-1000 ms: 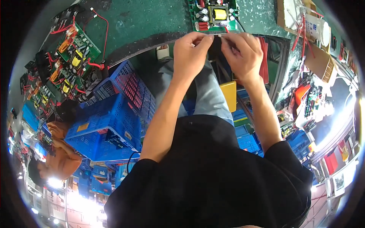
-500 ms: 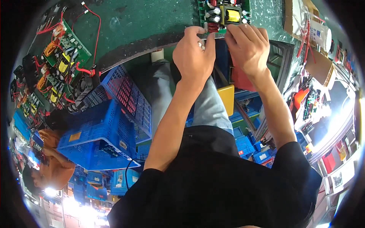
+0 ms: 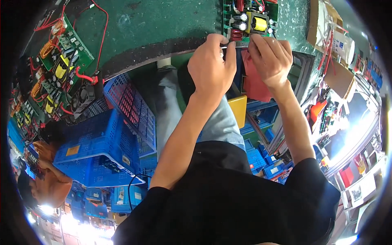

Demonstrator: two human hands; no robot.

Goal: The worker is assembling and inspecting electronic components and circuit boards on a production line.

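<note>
A green circuit board [image 3: 250, 17] lies at the near edge of the bench, carrying a yellow-wrapped transformer [image 3: 259, 23], silver-topped capacitors and dark red parts. By its near left corner is my left hand [image 3: 212, 67], thumb and forefinger curled toward each other. Something small and whitish shows between them, too little to name. My right hand [image 3: 271, 59] has its fingers bent and drawn together at the board's near edge, beside the transformer. Its fingertips are partly hidden, and what they pinch, if anything, does not show.
Several boards with wires and coils [image 3: 67, 61] crowd the bench's left side. Below them hangs or stands a blue plastic crate [image 3: 98, 151]. A cardboard box [image 3: 320, 24] and a white roll [image 3: 344, 40] sit at the right. Another person [image 3: 51, 179] is at far left.
The whole view has shifted a little, so the board and both hands appear slightly lower and further right. Both hands keep nearly the same curled pose at the board's edge.
</note>
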